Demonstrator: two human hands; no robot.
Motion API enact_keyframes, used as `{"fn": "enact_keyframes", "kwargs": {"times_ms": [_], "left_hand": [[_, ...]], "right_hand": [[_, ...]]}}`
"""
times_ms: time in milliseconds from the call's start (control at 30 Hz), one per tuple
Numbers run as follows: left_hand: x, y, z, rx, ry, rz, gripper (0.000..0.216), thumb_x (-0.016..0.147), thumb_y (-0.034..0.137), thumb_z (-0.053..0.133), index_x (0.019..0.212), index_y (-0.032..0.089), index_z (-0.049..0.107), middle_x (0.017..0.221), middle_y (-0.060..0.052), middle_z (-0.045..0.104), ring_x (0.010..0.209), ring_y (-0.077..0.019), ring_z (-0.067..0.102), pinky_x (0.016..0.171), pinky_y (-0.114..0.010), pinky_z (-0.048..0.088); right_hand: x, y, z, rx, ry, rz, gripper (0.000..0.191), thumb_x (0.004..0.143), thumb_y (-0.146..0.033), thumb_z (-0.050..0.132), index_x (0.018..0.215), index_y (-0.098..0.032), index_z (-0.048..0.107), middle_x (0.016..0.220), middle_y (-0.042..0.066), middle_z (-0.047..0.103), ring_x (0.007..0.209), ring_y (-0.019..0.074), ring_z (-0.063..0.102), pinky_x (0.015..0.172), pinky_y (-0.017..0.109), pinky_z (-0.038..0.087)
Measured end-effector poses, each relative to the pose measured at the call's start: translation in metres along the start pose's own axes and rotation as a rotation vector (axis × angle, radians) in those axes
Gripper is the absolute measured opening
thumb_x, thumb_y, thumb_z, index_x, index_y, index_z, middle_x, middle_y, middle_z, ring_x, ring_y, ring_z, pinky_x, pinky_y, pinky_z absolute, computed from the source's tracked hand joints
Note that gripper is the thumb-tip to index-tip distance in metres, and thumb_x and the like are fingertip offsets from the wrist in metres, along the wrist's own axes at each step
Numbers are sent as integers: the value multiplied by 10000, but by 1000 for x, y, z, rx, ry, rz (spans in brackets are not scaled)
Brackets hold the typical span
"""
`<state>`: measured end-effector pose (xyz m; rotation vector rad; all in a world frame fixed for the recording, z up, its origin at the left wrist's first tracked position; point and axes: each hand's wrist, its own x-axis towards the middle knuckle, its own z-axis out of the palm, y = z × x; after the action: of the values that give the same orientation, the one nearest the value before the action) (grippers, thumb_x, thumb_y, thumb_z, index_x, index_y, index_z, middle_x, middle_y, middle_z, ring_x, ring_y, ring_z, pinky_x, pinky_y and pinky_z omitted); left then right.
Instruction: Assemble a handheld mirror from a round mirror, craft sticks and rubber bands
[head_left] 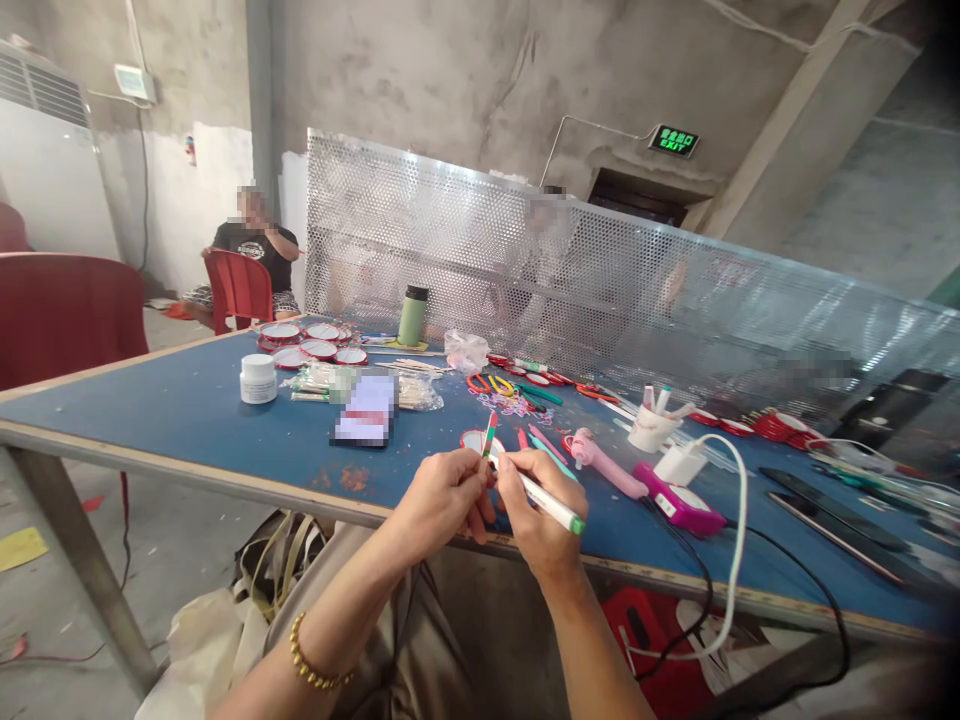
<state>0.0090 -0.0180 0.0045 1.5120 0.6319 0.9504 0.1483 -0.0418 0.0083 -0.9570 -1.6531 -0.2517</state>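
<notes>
My left hand [448, 492] pinches a small narrow stick [490, 430] upright near the table's front edge; it is coloured red and green. My right hand [541, 505] grips a white marker [549, 501] with a green end, its other end pointing at the stick. Whether the marker's tip touches the stick I cannot tell, because fingers cover that spot. Just behind the hands lies a white disc with a red rim [469, 439], partly hidden. Pink and teal pens [551, 455] lie to its right.
On the blue table [187, 415] are a phone [365, 410], a white jar [258, 380], stacked red-rimmed discs [318, 348], a green bottle [412, 316], scissors [501, 386], a pink tool [606, 464], a pen cup [651, 428] and a charger with cables [680, 463]. A perforated metal screen [450, 240] stands behind.
</notes>
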Motion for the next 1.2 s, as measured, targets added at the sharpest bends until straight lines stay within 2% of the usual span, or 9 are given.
{"fn": "enact_keyframes", "kwargs": {"times_ms": [600,1200], "left_hand": [[0,1,0,18,-3,4,188,870,311,469,748,172,499,619,-2,639,433,-108,623,394,-151,367],[-1,4,1,18,5,-7,146,852,240,442,721,178,463,604,10,618,423,-99,611,390,-145,366]], "right_hand": [[0,-1,-1,-12,6,8,147,906,-215,578,774,-181,634,560,-40,577,454,92,514,486,217,427],[0,0,-1,-36,-21,11,168,906,-224,570,750,-185,620,548,-38,561,463,99,513,490,226,418]]}}
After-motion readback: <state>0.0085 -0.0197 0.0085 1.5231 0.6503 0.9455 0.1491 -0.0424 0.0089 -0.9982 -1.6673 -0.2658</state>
